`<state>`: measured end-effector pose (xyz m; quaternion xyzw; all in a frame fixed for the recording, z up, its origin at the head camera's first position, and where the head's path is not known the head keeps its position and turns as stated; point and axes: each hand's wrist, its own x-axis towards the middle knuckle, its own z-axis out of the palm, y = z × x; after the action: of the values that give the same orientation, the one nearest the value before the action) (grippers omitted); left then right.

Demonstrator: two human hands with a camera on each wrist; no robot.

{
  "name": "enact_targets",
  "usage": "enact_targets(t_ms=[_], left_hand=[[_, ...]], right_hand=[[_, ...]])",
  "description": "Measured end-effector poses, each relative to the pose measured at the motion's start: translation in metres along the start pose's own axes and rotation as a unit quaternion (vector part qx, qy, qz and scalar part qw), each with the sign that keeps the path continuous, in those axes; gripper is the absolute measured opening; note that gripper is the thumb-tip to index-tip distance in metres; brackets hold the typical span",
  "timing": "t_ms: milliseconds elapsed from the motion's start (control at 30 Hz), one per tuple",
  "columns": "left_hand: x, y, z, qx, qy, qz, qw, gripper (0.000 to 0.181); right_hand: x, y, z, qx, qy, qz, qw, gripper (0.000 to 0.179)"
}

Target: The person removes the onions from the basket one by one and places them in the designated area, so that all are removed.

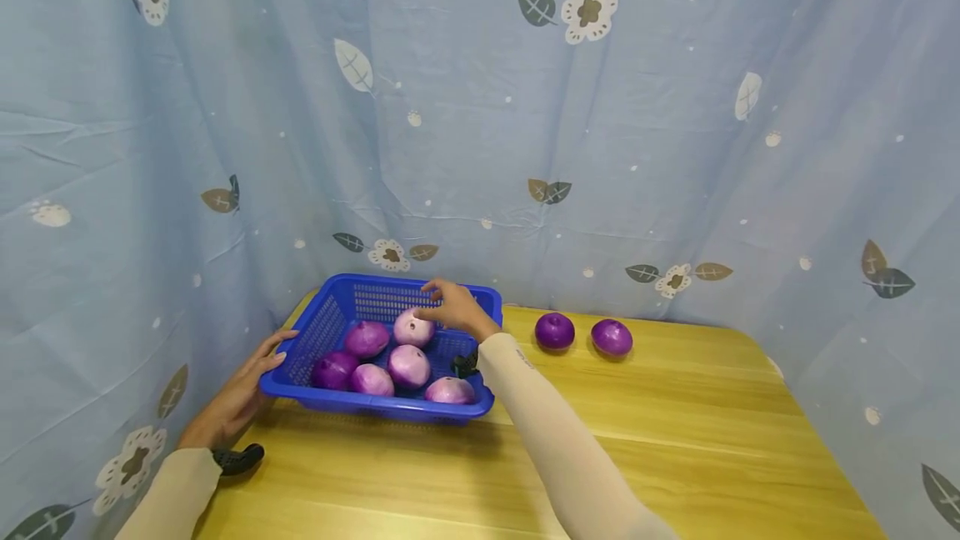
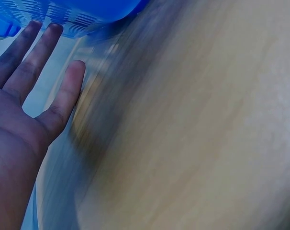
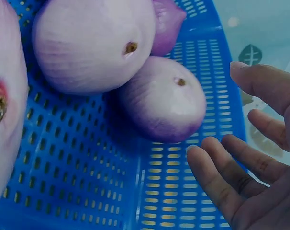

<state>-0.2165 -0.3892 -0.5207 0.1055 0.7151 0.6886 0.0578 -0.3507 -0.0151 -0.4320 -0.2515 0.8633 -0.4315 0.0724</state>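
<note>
A blue perforated plastic basket (image 1: 378, 411) holds several purple onions, some with pale root ends turned up. My right hand (image 1: 455, 308) is over the basket's far right part, fingers spread and holding nothing. Close by its fingertips lies a pale purple onion (image 1: 414, 328); the right wrist view shows this onion (image 3: 164, 100) near the basket wall, with a gap before the right hand (image 3: 250, 167). My left hand (image 1: 236, 394) is at the basket's left end, fingertips right at the rim. In the left wrist view the left hand (image 2: 25, 100) has straight, spread fingers.
Two dark purple onions, a round one (image 1: 555, 331) and a flatter one (image 1: 611, 337), lie on the wooden table (image 1: 675, 407) right of the basket. A blue floral curtain (image 1: 480, 107) hangs behind the table and along both sides.
</note>
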Motion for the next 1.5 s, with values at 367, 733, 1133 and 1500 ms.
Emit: enact_targets(t_ms=[367,733,1133,1500], left_hand=[[0.0,0.001,0.001,-0.015,0.005,-0.008,0.9998,0.049],[0.0,0.002,0.0,-0.027,0.004,-0.016,0.9995,0.049],[-0.001,0.002,-0.002,-0.019,0.001,-0.01,0.9998,0.05],[-0.002,0.002,0.0,-0.021,0.004,-0.007,0.9998,0.049]], right_hand=[[0.001,0.008,0.012,-0.038,-0.006,0.005,0.9992,0.065],[0.006,0.012,0.024,-0.078,-0.07,-0.028,0.9941,0.053],[0.004,0.005,0.031,-0.033,-0.092,-0.052,0.9939,0.016],[0.002,-0.002,0.048,-0.062,-0.097,-0.031,0.9929,0.037]])
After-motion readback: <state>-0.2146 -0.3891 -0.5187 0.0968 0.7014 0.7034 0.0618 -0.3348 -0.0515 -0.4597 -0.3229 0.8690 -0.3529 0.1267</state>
